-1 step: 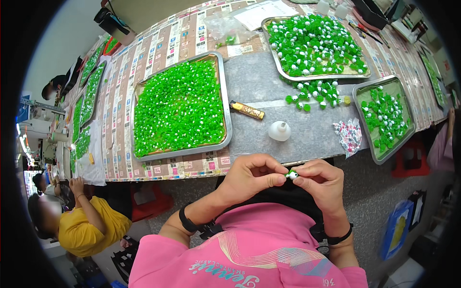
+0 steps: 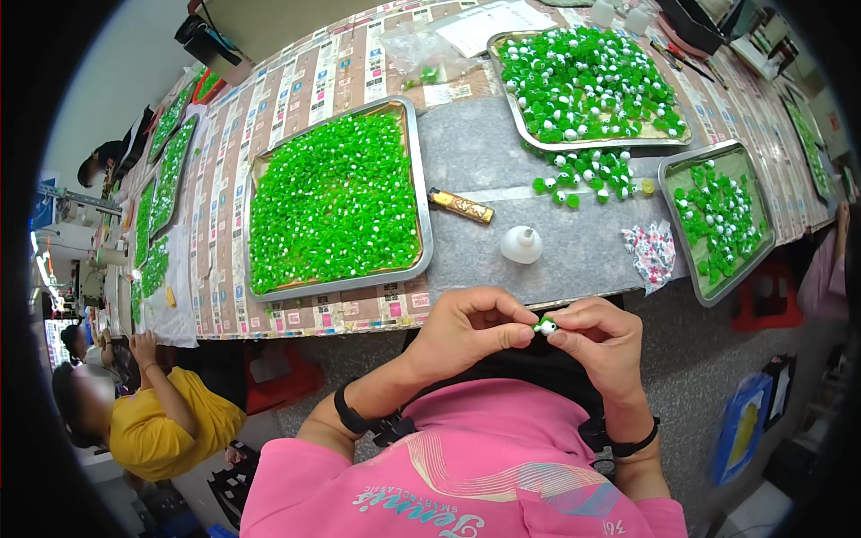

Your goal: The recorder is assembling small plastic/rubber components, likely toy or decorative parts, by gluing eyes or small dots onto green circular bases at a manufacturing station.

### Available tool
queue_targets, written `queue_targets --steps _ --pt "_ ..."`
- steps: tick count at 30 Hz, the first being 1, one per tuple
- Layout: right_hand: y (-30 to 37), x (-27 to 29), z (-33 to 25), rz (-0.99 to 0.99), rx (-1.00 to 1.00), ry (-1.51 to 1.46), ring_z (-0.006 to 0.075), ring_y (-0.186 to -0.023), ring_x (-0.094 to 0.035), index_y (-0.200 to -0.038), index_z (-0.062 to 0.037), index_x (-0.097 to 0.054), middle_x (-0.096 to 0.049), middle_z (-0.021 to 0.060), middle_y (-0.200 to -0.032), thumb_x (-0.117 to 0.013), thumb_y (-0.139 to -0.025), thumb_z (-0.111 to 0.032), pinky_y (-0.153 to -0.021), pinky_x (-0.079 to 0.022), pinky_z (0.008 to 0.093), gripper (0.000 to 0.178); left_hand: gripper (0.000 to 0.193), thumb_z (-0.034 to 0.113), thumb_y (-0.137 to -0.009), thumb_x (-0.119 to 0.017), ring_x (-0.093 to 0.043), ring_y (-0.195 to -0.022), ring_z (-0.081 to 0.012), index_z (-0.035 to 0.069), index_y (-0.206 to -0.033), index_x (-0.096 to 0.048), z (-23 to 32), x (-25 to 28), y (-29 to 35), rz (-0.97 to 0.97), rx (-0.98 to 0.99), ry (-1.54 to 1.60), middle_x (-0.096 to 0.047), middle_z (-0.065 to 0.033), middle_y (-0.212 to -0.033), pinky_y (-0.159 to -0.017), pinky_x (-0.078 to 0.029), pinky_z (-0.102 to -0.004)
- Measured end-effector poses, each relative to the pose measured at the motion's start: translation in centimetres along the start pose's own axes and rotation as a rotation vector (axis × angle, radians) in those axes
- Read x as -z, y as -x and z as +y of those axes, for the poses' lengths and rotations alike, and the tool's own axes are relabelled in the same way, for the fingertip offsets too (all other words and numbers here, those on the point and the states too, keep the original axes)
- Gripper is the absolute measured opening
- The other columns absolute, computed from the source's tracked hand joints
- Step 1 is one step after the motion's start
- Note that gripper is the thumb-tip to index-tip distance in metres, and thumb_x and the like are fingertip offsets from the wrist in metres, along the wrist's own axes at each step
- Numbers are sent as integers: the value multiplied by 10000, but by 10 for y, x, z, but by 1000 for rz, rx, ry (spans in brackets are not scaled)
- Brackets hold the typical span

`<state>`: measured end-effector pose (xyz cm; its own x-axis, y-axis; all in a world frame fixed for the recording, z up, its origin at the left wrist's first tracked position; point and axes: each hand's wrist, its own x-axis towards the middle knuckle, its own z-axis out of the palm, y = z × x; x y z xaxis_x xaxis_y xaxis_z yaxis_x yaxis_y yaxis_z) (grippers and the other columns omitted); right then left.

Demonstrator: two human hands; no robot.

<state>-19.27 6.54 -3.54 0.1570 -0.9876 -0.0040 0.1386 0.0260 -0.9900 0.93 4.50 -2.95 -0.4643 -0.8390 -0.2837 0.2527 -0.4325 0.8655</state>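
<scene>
Pinched between my two hands, just off the table's near edge, is a small green piece with a white eyeball-like ball. My left hand grips its green side between thumb and forefinger. The thumb and fingers of my right hand close on the white ball. Above my hands on the grey mat stands a white squeeze bottle. Similar green-and-white pieces lie loose on the mat's far right part. Further right is a crumpled floral cloth.
A metal tray of small green pieces stands left; another tray heaped with green-and-white pieces is at the back. A smaller tray sits right. A patterned lighter lies mid-mat. A person in yellow works at far left.
</scene>
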Motion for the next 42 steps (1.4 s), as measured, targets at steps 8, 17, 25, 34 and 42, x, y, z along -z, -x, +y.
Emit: queue_targets --steps 8,17,25,34,42 --pt "2 4 2 -6 32 49 137 -794 -624 -883 9 -688 -649 99 -876 -718 -714 78 -692 -504 224 185 104 6 -808 -676 -629 -796 -105 -26 -905 -661 -3 -2 -3 -34 -73 -21 -655 -71 -862 -697 -518 -215" --pt "2 8 -2 -22 -11 -4 147 -831 -633 -893 15 -682 -651 105 -902 -700 -732 82 -726 -516 230 175 144 11 -821 -664 -623 -791 -104 -21 -959 -638 -3 -4 -3 -72 -11 -5 -644 -61 -886 -703 -521 -223" --pt "5 8 -3 -39 -67 -65 162 -871 -644 -960 27 -646 -647 105 -939 -684 -758 68 -779 -528 255 210 166 42 -851 -639 -608 -811 -93 -12 -1005 -606 5 -5 -7 -90 33 49 -627 -49 -896 -739 -519 -226" --pt "6 6 -5 -36 -23 14 155 -853 -650 -959 37 -620 -650 99 -943 -688 -768 44 -774 -528 257 203 161 40 -850 -640 -608 -821 -97 -3 -1001 -605 -3 -5 -5 -94 40 82 -628 -45 -897 -732 -518 -228" --pt "2 8 -1 -31 -166 -147 141 -850 -646 -997 26 -576 -654 96 -918 -688 -786 19 -760 -527 243 239 235 29 -854 -626 -594 -832 -92 16 -1088 -603 -2 -9 -7 -144 38 18 -612 -31 -885 -741 -509 -229"
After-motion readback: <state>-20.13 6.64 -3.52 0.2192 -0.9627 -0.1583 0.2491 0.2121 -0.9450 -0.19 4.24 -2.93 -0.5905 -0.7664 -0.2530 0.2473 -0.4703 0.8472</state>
